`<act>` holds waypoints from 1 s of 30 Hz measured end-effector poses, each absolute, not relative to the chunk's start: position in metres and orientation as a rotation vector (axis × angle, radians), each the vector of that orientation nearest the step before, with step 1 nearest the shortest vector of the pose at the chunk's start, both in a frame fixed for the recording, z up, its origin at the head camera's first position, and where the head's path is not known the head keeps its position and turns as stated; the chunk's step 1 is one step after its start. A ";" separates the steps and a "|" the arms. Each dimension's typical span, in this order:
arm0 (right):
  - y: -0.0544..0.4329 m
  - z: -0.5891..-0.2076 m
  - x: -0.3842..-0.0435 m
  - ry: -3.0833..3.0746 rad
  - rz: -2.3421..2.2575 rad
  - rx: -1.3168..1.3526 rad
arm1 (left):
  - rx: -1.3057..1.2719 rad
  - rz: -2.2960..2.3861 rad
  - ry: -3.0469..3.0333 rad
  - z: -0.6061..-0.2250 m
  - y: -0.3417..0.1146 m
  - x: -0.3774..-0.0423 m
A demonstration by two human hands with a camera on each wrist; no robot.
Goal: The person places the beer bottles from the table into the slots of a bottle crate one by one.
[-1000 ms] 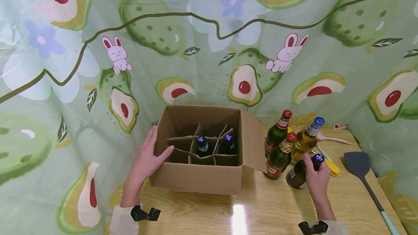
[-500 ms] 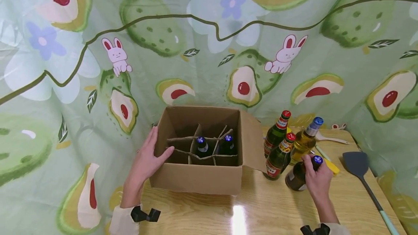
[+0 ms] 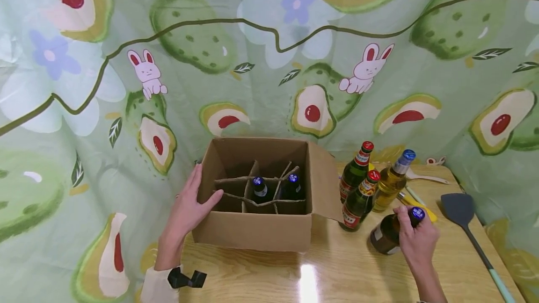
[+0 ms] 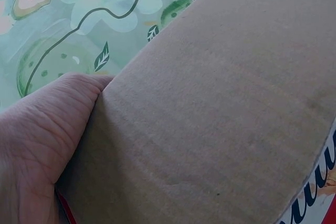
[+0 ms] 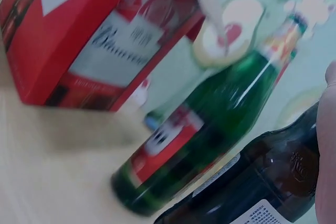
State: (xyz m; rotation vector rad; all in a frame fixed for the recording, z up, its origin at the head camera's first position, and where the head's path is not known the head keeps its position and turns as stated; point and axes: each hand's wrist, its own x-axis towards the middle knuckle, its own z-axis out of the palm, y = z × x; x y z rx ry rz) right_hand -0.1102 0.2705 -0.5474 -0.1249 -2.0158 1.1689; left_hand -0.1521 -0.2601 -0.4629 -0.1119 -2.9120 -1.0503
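My left hand (image 3: 191,209) holds the left wall of an open cardboard box (image 3: 252,233), fingers along the outside and thumb over the rim. Cardboard dividers part the box into cells; two dark bottles with blue caps (image 3: 259,186) (image 3: 293,186) stand in them. On the right, my right hand (image 3: 418,237) grips a brown beer bottle (image 3: 385,235) by its neck, below the blue cap. This bottle leans to the right; whether its base touches the table I cannot tell. In the right wrist view, the brown bottle (image 5: 268,171) lies beside a green bottle (image 5: 210,114).
Between the box and my right hand stand two green bottles with red caps (image 3: 355,169) (image 3: 359,205) and a pale yellow bottle (image 3: 391,183). A yellow-handled tool (image 3: 427,212), a light spoon-like utensil (image 3: 427,177) and a dark spatula (image 3: 458,210) lie farther right.
My right hand has shifted a little right and toward me with the brown bottle, away from the other bottles. My left hand and the box stay put.
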 end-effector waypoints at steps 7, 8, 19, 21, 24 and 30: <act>0.262 -0.489 -0.101 -1.919 1.286 0.026 | -0.109 -1.044 -2.894 -0.464 -0.261 -0.150; 0.260 -0.480 -0.100 -1.885 1.300 0.063 | -0.108 -1.042 -2.896 -0.463 -0.261 -0.150; 0.222 -0.381 -0.102 -1.653 1.349 0.420 | -0.106 -1.047 -2.909 -0.461 -0.261 -0.151; 0.214 -0.367 -0.108 -1.576 1.373 0.477 | -0.102 -1.048 -2.912 -0.461 -0.261 -0.151; 0.199 -0.347 -0.115 -1.459 1.449 0.546 | -0.092 -1.049 -2.919 -0.459 -0.261 -0.151; 0.170 -0.322 -0.130 -1.414 1.519 0.641 | -0.097 -1.041 -2.924 -0.461 -0.260 -0.151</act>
